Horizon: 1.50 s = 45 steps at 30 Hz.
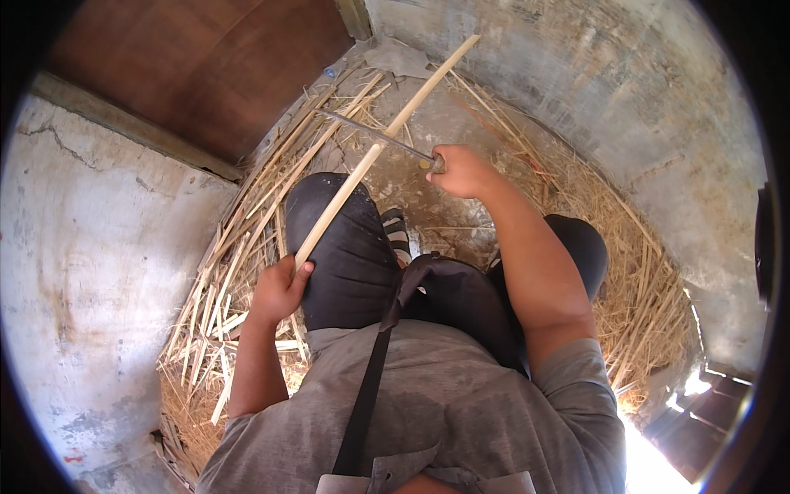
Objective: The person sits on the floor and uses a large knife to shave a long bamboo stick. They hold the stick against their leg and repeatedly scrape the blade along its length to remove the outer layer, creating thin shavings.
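Observation:
My left hand [281,290], beside my left knee, is closed round the lower end of a long pale strip of split bamboo or wood [333,206]. The strip slants up and to the right, over my left thigh and past the knee. Gripped by its handle in my right hand [462,171] is a long knife [362,129]. Its thin blade points to the left and crosses the strip around mid-length. Whether the edge is cutting into the strip I cannot tell. The strip's far end [465,48] rises free towards the back wall.
Many loose pale strips [222,280] lie along the left wall. Shavings and thin fibres [634,288] are heaped at right. A brown board or door [206,66] stands far left, and worn plastered walls [642,99] close in around. A black bag [444,300] hangs across my lap.

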{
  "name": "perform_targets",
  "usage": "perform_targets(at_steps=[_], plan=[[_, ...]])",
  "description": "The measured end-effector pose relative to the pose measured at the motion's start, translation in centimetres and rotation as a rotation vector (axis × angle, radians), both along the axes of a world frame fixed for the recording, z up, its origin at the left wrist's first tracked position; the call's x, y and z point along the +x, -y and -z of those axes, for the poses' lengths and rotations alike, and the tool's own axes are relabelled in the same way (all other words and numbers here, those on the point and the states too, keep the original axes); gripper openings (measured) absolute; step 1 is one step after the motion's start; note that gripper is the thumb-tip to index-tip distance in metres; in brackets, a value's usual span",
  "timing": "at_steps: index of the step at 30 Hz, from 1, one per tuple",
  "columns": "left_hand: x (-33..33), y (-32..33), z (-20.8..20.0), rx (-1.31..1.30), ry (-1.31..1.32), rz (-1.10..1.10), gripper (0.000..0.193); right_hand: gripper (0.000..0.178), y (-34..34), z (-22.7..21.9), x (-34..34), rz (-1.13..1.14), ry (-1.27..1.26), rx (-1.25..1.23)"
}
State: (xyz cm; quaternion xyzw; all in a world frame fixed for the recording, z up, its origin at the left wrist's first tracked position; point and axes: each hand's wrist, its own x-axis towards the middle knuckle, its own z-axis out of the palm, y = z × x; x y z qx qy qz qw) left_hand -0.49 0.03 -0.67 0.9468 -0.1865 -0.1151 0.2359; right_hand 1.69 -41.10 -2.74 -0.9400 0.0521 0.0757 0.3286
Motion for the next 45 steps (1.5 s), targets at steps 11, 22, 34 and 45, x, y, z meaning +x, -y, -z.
perform_targets(at_steps=[11,22,34,45], plan=[[0.0,0.0,0.3,0.002,-0.018,-0.011,0.055,0.048,0.0,0.5,-0.1,0.055,0.090,-0.024],[0.0,0.0,0.2,-0.007,0.000,0.008,0.055,0.044,2.1,0.4,-0.2,0.106,0.079,-0.033],[-0.1,-0.1,0.4,0.044,0.073,0.031,0.055,0.052,0.1,-1.6,-0.1,-0.066,-0.074,-0.006],[0.1,-0.1,0.1,0.076,0.041,0.028,0.054,0.047,-2.5,-1.6,-0.6,-0.279,-0.030,-0.065]])
